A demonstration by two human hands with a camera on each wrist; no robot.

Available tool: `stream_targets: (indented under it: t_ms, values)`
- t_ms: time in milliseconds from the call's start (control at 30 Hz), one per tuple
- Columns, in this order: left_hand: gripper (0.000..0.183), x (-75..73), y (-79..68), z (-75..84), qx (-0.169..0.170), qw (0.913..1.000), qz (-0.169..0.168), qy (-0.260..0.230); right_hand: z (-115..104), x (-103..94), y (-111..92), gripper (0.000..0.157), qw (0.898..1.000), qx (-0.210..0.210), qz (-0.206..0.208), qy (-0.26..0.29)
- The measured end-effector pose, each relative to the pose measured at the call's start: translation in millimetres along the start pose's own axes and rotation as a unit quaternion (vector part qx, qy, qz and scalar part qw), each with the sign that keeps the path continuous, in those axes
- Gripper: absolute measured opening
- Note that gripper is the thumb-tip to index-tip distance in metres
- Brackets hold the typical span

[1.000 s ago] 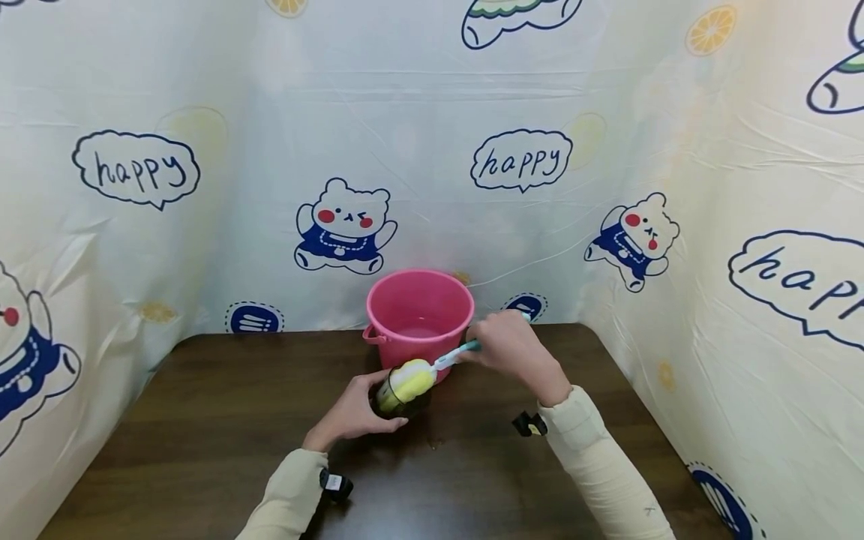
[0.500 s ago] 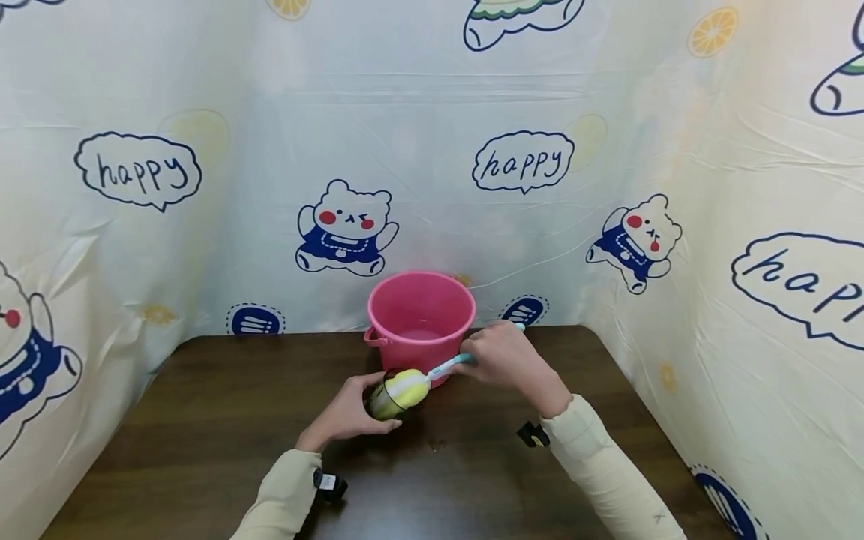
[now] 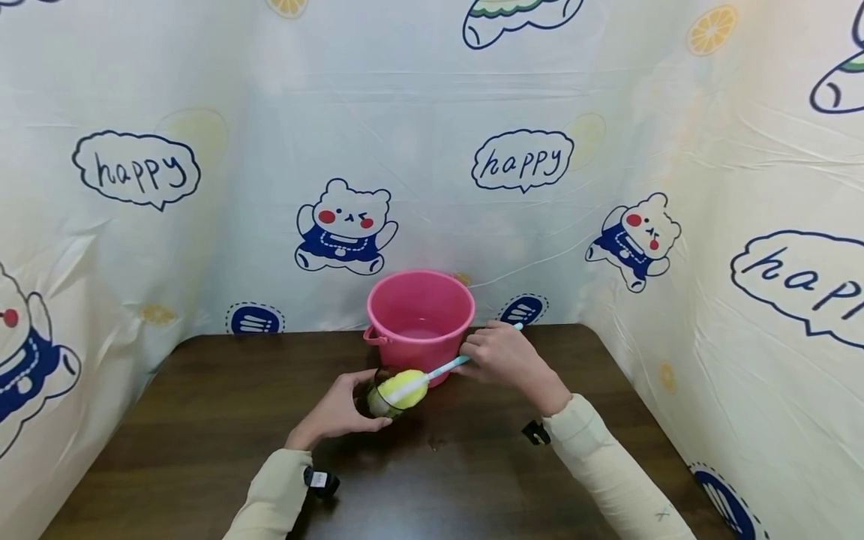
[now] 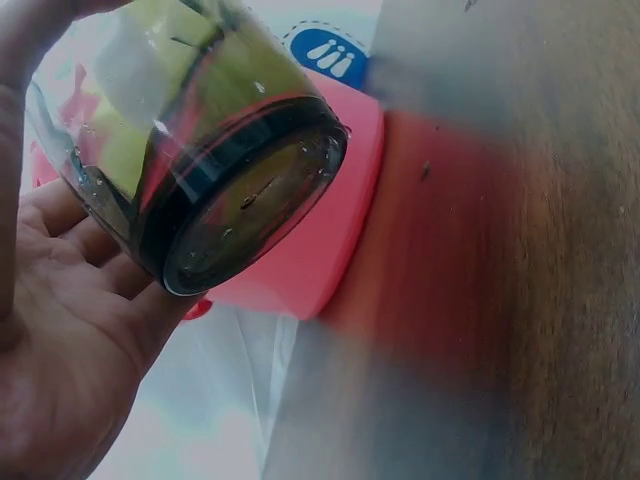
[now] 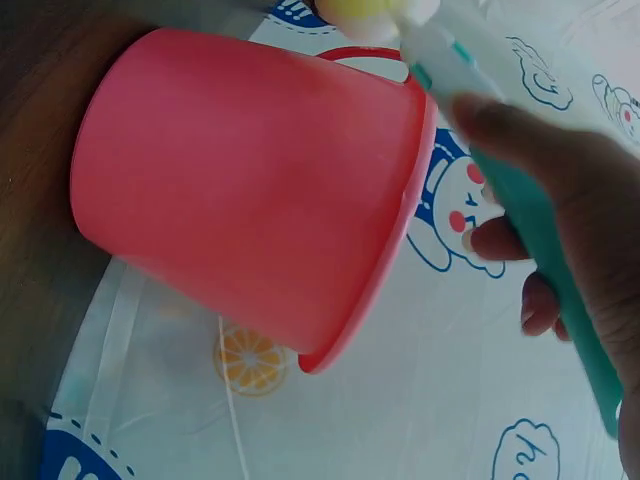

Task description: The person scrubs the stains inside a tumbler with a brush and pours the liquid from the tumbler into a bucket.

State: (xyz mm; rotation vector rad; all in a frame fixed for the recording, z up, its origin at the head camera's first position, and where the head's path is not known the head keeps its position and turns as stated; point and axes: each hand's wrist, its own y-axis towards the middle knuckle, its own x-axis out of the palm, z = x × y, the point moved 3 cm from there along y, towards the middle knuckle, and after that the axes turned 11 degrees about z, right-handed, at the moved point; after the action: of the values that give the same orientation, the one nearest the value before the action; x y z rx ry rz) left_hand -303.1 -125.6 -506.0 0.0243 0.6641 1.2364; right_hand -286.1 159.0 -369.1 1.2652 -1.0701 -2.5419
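Note:
My left hand (image 3: pixel 340 409) grips a dark, see-through glass cup (image 4: pixel 185 130), tilted with its mouth toward the right hand. Drops cling to the cup's wall, and its thick base shows in the left wrist view. A yellow and white sponge bottle brush (image 3: pixel 409 388) has its head partly inside the cup. My right hand (image 3: pixel 506 364) holds the brush by its teal and white handle (image 5: pixel 545 240), thumb along one side and fingers curled round the other. Both hands are raised over the table, in front of the pink bucket (image 3: pixel 421 352).
The bucket stands at the back of the dark wooden table (image 3: pixel 223 435), a little liquid visible at its bottom. A small wet spot (image 3: pixel 435 445) lies on the table between the arms. A printed curtain (image 3: pixel 432 97) hangs close behind and at both sides.
The left hand and cup have shifted a little left. The brush has moved left and slightly down with the right hand, its handle turning so its white side shows more.

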Motion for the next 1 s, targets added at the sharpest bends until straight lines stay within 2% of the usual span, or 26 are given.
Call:
stream_targets:
  t_ms: [133,233,367,467,633,767,900,1000]
  values:
    - [0.07,3.6,0.2,0.7,-0.011,0.9998,-0.017,0.007,-2,-1.6,-1,0.033,0.999,-0.045,0.028,0.01]
    - [0.072,8.0,-1.4,1.0,-0.022,0.9992,-0.031,0.011,-2,-4.6,2,0.032,0.997,-0.061,0.049,0.0]
    - [0.076,10.7,-2.9,2.3,-0.022,0.999,-0.035,0.016,0,-5.2,5,0.033,0.996,-0.058,0.066,-0.024]
    - [0.074,9.7,-3.3,2.4,-0.012,0.9993,-0.032,0.015,2,-3.9,6,0.033,0.997,-0.045,0.062,-0.03]
    - [0.07,7.0,-2.9,-0.6,0.004,0.9997,-0.022,0.004,5,0.4,2,0.031,0.999,-0.036,0.034,0.001]
    - [0.067,6.6,-1.7,-1.0,0.005,0.9998,-0.02,0.003,4,2.5,-1,0.03,0.998,-0.06,0.026,0.025]
    - [0.069,10.5,-1.7,0.3,-0.007,0.9995,-0.029,0.012,3,1.5,1,0.031,0.996,-0.074,0.046,0.029]
    - [0.072,14.2,-1.6,0.9,-0.015,0.9992,-0.034,0.014,5,0.2,5,0.033,0.995,-0.067,0.068,0.024]
